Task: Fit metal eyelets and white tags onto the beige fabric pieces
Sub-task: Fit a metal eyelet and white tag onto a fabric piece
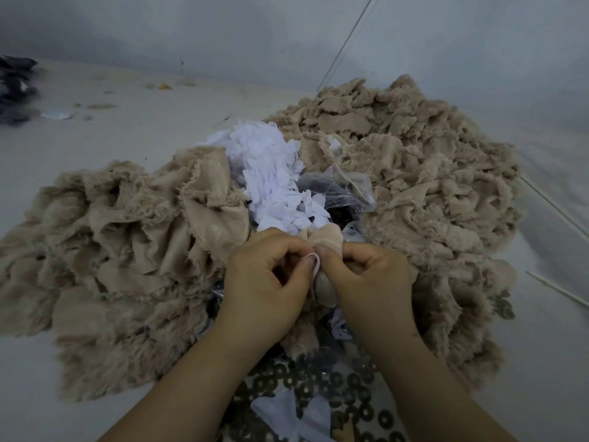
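- Head view, nearest the wearer: metal eyelets (322,387) are spread in a loose scatter between the forearms, some lying on clear plastic, with a few white scraps (280,409) among them. They are judged to be kept closest so that one can be taken without reaching.
- Just beyond, a single beige fabric piece (328,240) is held up off the pile by both hands, bunched between them, probably so that the spot being worked faces the eyes.
- The left hand (271,282) is curled, thumb and forefinger pinching a small white tag (310,260) against the fabric edge. The right hand (369,272) is also curled, its fingertips gripping the same fabric piece right beside the tag, so the cloth is steadied from both sides. Whether an eyelet is already between the fingers cannot be told.
- Behind the hands, a heap of white tags (274,173) lies in the middle, next to a crumpled clear plastic bag (344,186), within easy reach.
- Beige fabric is piled in two mounds, the left pile (127,234) and the right pile (430,173), flanking the tags; which is finished and which is waiting cannot be told.
- Farthest off, dark cloth (16,87) lies at the left edge of the pale work surface (127,122), apart from the work.
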Action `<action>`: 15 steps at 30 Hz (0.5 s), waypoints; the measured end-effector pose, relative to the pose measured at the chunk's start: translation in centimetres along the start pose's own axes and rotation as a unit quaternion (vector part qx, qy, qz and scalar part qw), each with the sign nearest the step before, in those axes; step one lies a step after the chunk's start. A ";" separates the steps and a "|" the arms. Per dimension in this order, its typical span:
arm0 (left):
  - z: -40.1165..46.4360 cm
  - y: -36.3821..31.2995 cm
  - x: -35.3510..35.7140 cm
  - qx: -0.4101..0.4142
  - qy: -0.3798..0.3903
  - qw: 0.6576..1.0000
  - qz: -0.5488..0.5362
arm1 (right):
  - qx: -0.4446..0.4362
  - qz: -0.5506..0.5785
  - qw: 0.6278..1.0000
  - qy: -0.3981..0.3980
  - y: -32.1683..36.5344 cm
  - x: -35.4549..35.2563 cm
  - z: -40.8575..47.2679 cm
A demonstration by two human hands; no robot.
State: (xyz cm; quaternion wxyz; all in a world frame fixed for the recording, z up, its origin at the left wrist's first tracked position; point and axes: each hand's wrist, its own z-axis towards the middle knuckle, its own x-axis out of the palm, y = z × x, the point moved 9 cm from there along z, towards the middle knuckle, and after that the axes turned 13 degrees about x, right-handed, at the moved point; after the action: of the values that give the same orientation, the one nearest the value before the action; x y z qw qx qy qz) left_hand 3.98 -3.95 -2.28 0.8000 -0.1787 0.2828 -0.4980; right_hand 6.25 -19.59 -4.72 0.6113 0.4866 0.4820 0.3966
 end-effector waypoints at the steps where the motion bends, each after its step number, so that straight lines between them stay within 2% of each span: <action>1: 0.0 -0.1 0.0 0.003 0.001 1.000 0.010 | -0.004 -0.003 1.000 -0.005 0.0 -0.1 0.0; 10: 0.0 0.0 0.2 -0.025 0.006 0.999 0.026 | -0.029 -0.020 0.999 -0.011 0.4 -0.2 -0.2; 15: -0.4 1.1 0.4 -0.090 0.000 0.996 -0.009 | 0.001 0.029 1.000 0.003 0.1 -0.1 -0.1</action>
State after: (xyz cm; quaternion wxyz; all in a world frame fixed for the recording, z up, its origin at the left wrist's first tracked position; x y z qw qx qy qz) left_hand 4.62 -3.78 -3.36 0.7764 -0.2523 0.3245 -0.4777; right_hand 6.13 -19.60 -4.66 0.5980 0.4997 0.4696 0.4150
